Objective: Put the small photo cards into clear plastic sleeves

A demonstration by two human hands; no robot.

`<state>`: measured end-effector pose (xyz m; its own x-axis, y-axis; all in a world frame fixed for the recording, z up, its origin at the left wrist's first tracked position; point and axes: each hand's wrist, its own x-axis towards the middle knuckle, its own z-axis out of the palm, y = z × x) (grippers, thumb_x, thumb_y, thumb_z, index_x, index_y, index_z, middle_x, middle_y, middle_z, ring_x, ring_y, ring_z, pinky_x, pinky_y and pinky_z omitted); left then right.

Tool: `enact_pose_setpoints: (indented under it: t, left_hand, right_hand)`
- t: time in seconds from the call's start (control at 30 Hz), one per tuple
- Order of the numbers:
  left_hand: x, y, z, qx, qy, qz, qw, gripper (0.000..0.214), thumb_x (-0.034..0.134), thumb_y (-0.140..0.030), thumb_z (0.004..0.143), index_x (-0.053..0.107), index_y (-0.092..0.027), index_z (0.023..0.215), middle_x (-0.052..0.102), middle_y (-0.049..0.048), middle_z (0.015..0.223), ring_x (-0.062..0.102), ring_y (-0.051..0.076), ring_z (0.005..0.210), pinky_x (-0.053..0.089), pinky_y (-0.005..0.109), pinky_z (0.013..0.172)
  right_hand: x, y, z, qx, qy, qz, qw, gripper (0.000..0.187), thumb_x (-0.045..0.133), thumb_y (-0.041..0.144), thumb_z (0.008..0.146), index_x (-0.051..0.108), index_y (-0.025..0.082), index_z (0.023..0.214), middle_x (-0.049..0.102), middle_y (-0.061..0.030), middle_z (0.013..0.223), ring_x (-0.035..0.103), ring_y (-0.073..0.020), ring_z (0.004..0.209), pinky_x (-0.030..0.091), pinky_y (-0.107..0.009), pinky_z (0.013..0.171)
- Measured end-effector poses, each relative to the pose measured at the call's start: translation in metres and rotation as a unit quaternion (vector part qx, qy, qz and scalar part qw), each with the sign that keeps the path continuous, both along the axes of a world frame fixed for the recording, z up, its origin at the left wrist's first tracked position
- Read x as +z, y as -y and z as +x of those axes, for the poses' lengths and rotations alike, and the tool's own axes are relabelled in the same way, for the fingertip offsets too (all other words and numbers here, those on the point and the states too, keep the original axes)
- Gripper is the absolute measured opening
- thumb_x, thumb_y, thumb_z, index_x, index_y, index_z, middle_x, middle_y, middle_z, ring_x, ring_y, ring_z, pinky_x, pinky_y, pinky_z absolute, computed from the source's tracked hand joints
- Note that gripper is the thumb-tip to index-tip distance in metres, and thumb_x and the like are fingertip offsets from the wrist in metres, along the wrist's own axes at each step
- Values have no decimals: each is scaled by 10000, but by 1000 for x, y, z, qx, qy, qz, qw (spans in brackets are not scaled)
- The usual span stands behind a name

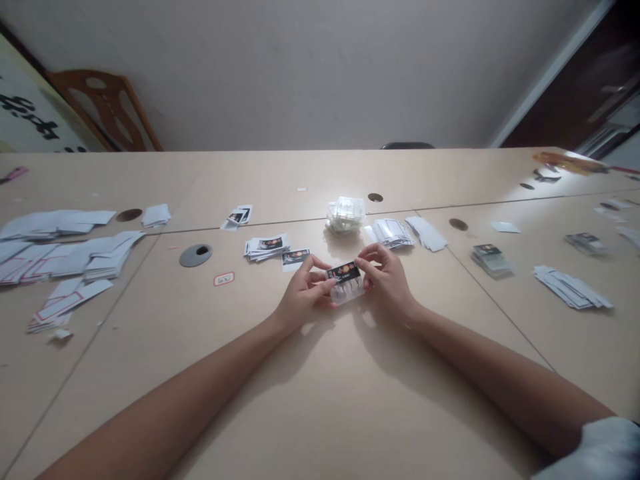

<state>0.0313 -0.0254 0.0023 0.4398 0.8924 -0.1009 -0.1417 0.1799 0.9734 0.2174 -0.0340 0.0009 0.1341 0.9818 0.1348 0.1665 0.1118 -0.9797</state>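
Note:
In the head view, a small clear plastic box (349, 292) is held up between my two hands, with a black printed label (345, 271) across its upper part. My left hand (301, 292) grips the left side, thumb on the front near the label's lower edge. At the opposite side my right hand (384, 275) is closed on the box, its fingertips at the label's top right corner. What lies inside the box is too small to make out. Just beyond the hands stand a pile of clear boxes (346, 215) and a stack of black-and-white printed cards (267, 247).
White paper slips (393, 233) lie right of the box pile. Stacks of white paper (65, 257) cover the far left. Labelled boxes (493, 260) and more slips (573, 288) are on the right. A grey cable-hole cover (195, 255) sits on the table (320, 400).

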Motion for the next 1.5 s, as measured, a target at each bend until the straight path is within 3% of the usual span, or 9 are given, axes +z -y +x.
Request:
enact_pose_setpoints:
  t: [0.43, 0.63, 0.77, 0.87, 1.03, 1.13, 1.27, 1.5]
  left_hand:
    - [-4, -6, -2, 40, 15, 12, 999, 456, 773, -339, 682, 435, -204, 957, 680, 18, 821, 652, 143, 680, 550, 241, 564]
    - [-9, -10, -3, 49, 17, 27, 998, 450, 772, -313, 674, 451, -204, 970, 687, 20, 843, 657, 145, 679, 549, 246, 571]
    - [-13, -13, -3, 57, 28, 35, 997, 450, 770, -312, 683, 456, -200, 985, 685, 19, 834, 670, 152, 682, 559, 265, 598]
    - [-13, -15, -2, 66, 48, 43, 996, 460, 775, -303, 681, 441, -200, 980, 693, 24, 839, 676, 151, 675, 560, 275, 625]
    - [-10, -13, -2, 44, 71, 60, 995, 449, 765, -276, 695, 426, -206, 981, 703, 35, 898, 695, 168, 733, 557, 284, 662]
    - [-8, -10, -2, 9, 75, 57, 996, 430, 752, -255, 706, 438, -205, 996, 699, 33, 936, 700, 165, 764, 560, 302, 723]
    - [-5, -7, -1, -32, 84, 34, 995, 420, 736, -225, 722, 462, -211, 1040, 688, 15, 917, 702, 165, 792, 556, 335, 794]
    - [-8, -9, -1, -71, 99, 42, 992, 426, 711, -280, 767, 464, -224, 1110, 673, 56, 1032, 692, 195, 853, 555, 367, 790]
  right_hand:
    - [-3, 0, -3, 36, -5, 10, 999, 254, 686, 297, 726, 571, 179, 920, 647, -36, 917, 558, -103, 555, 439, -236, 486]
    - [-19, -12, -6, 17, -46, 59, 997, 144, 641, 307, 746, 591, 179, 792, 617, -18, 823, 533, -109, 540, 406, -228, 435]
    - [-21, -13, -10, -32, -9, 90, 995, 145, 584, 332, 803, 581, 187, 802, 620, -14, 767, 503, -108, 483, 406, -250, 437]
    - [-19, -4, -16, -47, 78, 128, 988, 235, 596, 400, 829, 588, 193, 941, 661, -49, 874, 583, -150, 620, 483, -283, 545]
    - [-23, 12, -22, -24, 192, 192, 962, 706, 780, 454, 669, 445, 238, 1251, 599, -106, 1191, 607, -234, 929, 538, -350, 709]
    - [-27, 15, -19, -47, 214, 220, 951, 698, 762, 384, 703, 396, 248, 1281, 582, -114, 1198, 591, -253, 1010, 535, -391, 785]
    - [-26, 16, -11, -41, 195, 204, 958, 647, 722, 352, 742, 376, 246, 1279, 609, -99, 1110, 616, -228, 913, 545, -349, 675]
    - [-25, 17, -12, -49, 222, 227, 947, 784, 759, 374, 700, 308, 264, 1332, 625, -102, 1107, 627, -250, 936, 537, -385, 725]
